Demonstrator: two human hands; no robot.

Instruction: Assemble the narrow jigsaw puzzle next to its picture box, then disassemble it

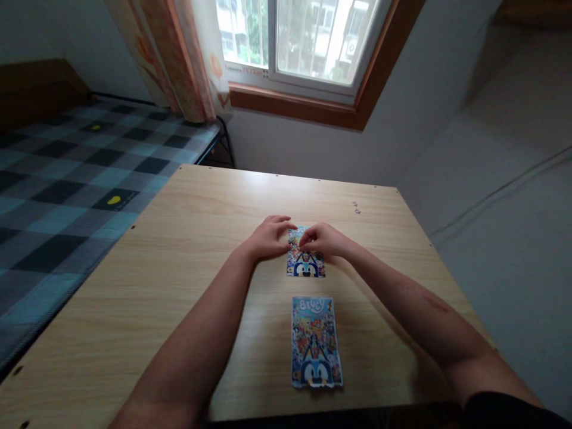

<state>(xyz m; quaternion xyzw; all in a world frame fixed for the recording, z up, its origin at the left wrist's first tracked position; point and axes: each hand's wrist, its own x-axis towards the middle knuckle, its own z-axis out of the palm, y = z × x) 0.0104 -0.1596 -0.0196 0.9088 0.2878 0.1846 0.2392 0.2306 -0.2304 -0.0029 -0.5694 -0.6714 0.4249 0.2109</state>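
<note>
A small jigsaw puzzle (306, 269) with a blue cartoon dog lies flat on the wooden table. My left hand (271, 236) is open at its left edge, thumb and fingers apart, the fingertips touching or just over the border. Over the puzzle's upper middle, my right hand (325, 239) is closed in a pinch; whatever its fingertips hold is too small to make out. Both hands cover part of the picture. Nearer to me lies a sheet (315, 342) printed with the same dog and the word "BLUEY", its bottom edge ragged.
Two or so tiny loose puzzle pieces (357, 211) lie towards the table's far right corner. The wooden table (214, 208) reaches almost to the wall under a window (313, 42). A bed with a checked cover (89, 161) stands along the left side.
</note>
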